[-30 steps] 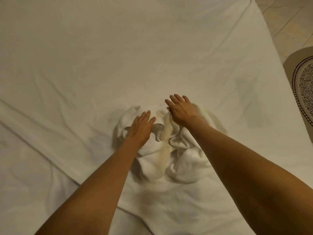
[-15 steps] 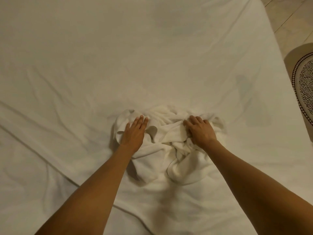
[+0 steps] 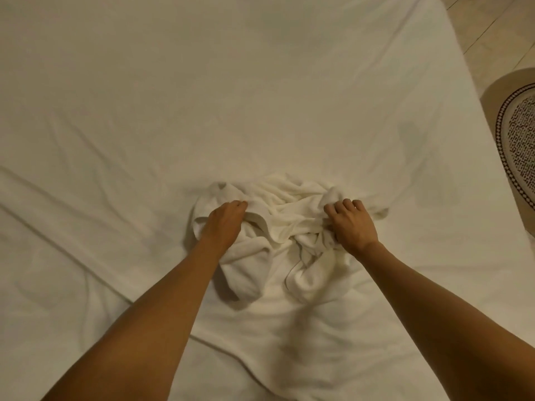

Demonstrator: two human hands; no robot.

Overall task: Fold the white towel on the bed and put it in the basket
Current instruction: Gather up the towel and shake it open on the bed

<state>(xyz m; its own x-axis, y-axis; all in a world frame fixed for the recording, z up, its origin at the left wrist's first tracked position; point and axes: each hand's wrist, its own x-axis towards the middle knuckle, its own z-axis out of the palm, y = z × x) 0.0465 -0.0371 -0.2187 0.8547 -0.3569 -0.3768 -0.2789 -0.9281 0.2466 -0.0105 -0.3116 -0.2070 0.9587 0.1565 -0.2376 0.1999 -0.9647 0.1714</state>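
Observation:
A crumpled white towel (image 3: 285, 211) lies in a heap on the white bed sheet (image 3: 231, 96), in the lower middle of the view. My left hand (image 3: 223, 222) rests on the towel's left side with its fingers curled into the cloth. On the towel's right side my right hand (image 3: 351, 224) grips a bunch of fabric. Both forearms reach in from the bottom of the frame. No basket is in view.
The bed's right edge (image 3: 474, 117) runs diagonally down the right side. Beyond it is a tiled floor (image 3: 492, 24) and a round patterned rug (image 3: 518, 140) at the far right. Creases cross the sheet at left.
Both hands came down from flat and open above the towel onto it and curled their fingers into the cloth. They have also moved apart, left hand leftward and right hand rightward.

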